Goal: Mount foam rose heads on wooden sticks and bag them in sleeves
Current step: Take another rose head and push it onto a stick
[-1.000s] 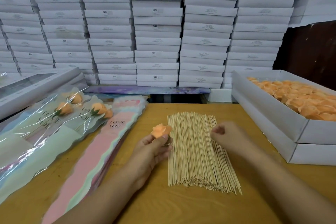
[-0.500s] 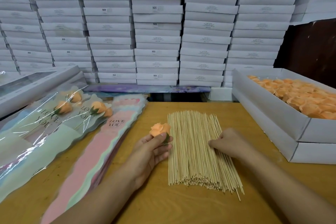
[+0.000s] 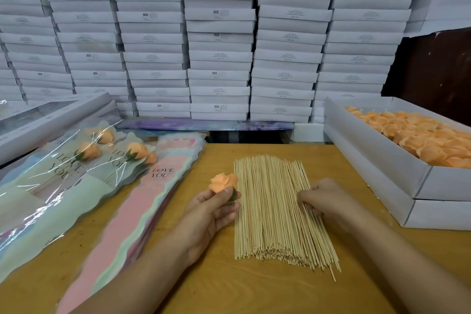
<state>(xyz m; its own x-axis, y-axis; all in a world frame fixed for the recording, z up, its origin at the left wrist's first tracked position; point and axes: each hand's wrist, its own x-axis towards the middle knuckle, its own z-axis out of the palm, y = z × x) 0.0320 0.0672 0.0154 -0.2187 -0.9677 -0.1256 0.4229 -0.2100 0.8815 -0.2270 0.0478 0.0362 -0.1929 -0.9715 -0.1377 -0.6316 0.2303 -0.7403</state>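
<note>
Head view: left hand point(image 3: 204, 216) pinches a peach foam rose head point(image 3: 223, 183) with green calyx at mid-bench point(image 3: 229, 288); right hand point(image 3: 328, 201), fingers curled, presses on the pale wooden sticks point(image 3: 270, 214) beside it.

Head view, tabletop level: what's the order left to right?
Bagged roses → stack of empty sleeves → left hand holding a foam rose head → wooden sticks → right hand → box of rose heads.

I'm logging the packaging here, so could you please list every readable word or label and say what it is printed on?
"LOVE YOU": top pink sleeve in the stack.
"LOVE YOU": the clear sleeves of the bagged roses, twice, partly creased.
"SGS": ends of several stacked white boxes.
Smaller print on the box ends: too small to read.
</note>
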